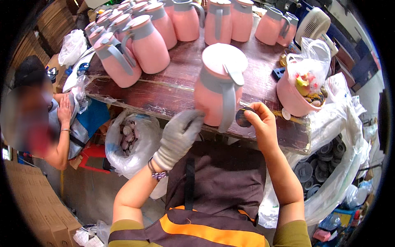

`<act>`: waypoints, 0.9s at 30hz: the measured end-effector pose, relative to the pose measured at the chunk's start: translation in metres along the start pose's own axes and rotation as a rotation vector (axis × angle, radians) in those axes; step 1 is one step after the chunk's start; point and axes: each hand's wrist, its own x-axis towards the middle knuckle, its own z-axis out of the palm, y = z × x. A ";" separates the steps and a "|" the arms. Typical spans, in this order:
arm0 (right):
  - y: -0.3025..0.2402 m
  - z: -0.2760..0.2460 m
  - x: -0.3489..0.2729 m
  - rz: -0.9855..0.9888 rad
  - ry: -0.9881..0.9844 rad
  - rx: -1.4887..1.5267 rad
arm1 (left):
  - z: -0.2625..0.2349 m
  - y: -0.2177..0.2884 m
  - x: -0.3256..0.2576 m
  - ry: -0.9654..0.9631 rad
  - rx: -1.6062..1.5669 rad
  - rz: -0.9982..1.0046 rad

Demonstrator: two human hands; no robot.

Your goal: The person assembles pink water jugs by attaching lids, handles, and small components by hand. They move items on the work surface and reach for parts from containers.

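Two hands are working on one pink jug (218,82) at the near edge of the dark wooden table (173,88). The jug is standing upright, its long axis running top to bottom, with its grey handle (227,108) turned toward the person and hanging down between the two hands. The gloved left hand (177,138) is reaching up from below and to the left, its fingers curled against the lower left side of the jug, closed around the base as far as can be seen. The bare right hand (259,123) is sitting just to the right of the handle, thumb and fingers pinched shut on a small dark round disc (242,117). That disc is hovering just beside the handle's lower end, near the jug's base; whether it is touching the jug cannot be told. Both hands are close to the jug, the left one in contact and the right one level with its bottom edge.

Many more pink jugs (142,45) are standing in rows farther back on the table. A pink pot (292,99) lined with a clear bag of small parts is sitting to the right. Another person's hand (64,110) is showing at the left.
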 end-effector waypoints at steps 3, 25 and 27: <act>-0.008 0.017 0.009 -0.102 -0.105 -0.043 | 0.007 0.002 0.022 -0.033 0.046 0.158; -0.013 -0.019 -0.005 0.318 -0.355 0.746 | 0.000 0.002 0.017 -0.312 -1.426 -0.364; -0.031 0.005 -0.017 0.286 -0.219 0.688 | -0.005 0.004 0.015 -0.347 -1.470 -0.279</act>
